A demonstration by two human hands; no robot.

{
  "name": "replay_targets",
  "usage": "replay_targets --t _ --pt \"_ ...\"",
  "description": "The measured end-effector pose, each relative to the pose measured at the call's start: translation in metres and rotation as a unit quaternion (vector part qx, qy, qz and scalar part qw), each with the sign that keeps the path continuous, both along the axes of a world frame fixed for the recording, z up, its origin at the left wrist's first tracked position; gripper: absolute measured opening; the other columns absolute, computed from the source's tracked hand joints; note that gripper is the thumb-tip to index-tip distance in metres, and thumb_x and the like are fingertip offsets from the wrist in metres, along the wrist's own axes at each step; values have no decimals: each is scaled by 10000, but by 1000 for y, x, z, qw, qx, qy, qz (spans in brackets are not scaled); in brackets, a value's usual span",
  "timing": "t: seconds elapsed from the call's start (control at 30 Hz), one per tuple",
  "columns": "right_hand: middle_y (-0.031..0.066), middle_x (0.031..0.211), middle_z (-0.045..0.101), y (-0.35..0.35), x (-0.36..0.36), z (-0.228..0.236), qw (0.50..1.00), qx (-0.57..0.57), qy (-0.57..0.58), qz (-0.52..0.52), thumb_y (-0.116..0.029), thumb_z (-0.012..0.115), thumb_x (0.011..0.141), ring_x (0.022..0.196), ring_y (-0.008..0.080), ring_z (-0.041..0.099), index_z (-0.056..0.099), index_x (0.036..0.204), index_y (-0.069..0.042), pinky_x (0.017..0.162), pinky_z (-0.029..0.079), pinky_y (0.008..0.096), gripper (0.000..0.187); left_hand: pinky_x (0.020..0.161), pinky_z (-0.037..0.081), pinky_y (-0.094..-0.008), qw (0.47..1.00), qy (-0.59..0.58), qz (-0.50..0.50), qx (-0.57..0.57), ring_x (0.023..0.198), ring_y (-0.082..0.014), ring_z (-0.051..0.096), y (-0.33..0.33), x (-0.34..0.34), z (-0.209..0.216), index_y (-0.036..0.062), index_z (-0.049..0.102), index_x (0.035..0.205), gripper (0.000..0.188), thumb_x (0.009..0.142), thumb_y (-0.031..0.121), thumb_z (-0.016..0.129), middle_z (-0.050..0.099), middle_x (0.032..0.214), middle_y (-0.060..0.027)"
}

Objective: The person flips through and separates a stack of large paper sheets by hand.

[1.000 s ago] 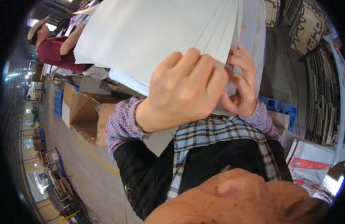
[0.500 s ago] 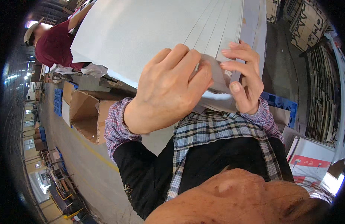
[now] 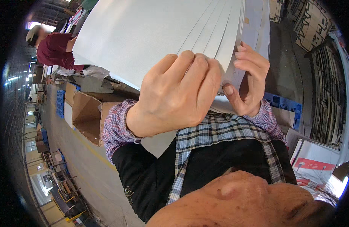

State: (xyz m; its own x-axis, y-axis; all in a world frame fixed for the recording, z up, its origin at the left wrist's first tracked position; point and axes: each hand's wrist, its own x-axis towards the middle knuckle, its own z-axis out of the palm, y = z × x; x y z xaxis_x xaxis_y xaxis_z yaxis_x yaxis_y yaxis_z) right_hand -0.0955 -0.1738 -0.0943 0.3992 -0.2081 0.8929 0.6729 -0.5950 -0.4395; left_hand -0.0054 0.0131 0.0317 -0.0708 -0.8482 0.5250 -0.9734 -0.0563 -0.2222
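**Stack of white sheets, near corner spread in steps**

The white sheets (image 3: 140, 34) lie in a broad stack in front of the worker, at the top of the view, with several edges showing as staggered lines toward the right side. The left hand (image 3: 176, 94) is closed over the near right corner, knuckles up, and seems to pinch the upper sheets; its thumb is hidden, so I cannot tell how many it has. The right hand (image 3: 252, 77) is half open just beside the same corner — fingers loosely curved, thumb held apart — and whether it touches an edge is unclear.

Progress, as I judge it: the upper few sheets are parted from one another at this corner, so the loosening looks begun but partial. No sheet lies free of the stack in view, and how many remain unparted underneath cannot be counted.

Surroundings: an open cardboard box (image 3: 85, 119) stands on the floor to the left, a blue pallet (image 3: 282, 108) lies to the right, and a co-worker (image 3: 55, 51) in dark red stands beyond the stack's left edge.
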Motion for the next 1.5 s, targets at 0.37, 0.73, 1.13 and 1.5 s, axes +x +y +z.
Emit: replay_targets --t 0.37,0.73,1.13,1.5 --pt "208 1307 649 -1 -6 12 989 -127 47 -67 -236 808 790 1302 411 576 783 963 -18 1125 351 656 280 614 495 -322 998 0 -42 -51 751 -215 605 -23 2 -14 84 585 810 205 656 158 697 601 860 -58" --pt "173 1324 663 -12 -8 13 995 -63 75 21 -125 720 850 1316 381 563 718 1163 -32 1123 369 594 327 665 541 -362 997 69 4 40 818 -257 660 2 0 5 24 691 979 293 712 73 801 664 965 -93" --pt "194 1284 657 6 -2 9 997 71 -3 10 -117 754 830 1291 400 561 719 1167 -18 1127 391 578 354 664 550 -355 1000 16 15 20 832 -272 679 1 -3 4 -14 690 999 319 715 59 815 677 984 -116" --pt "199 1279 668 -1 -4 12 992 -103 44 -55 -238 816 804 1290 414 573 796 993 -9 1117 358 627 298 622 498 -327 999 24 -29 -21 771 -235 623 -25 -2 -8 53 637 871 237 668 154 704 638 920 -72"
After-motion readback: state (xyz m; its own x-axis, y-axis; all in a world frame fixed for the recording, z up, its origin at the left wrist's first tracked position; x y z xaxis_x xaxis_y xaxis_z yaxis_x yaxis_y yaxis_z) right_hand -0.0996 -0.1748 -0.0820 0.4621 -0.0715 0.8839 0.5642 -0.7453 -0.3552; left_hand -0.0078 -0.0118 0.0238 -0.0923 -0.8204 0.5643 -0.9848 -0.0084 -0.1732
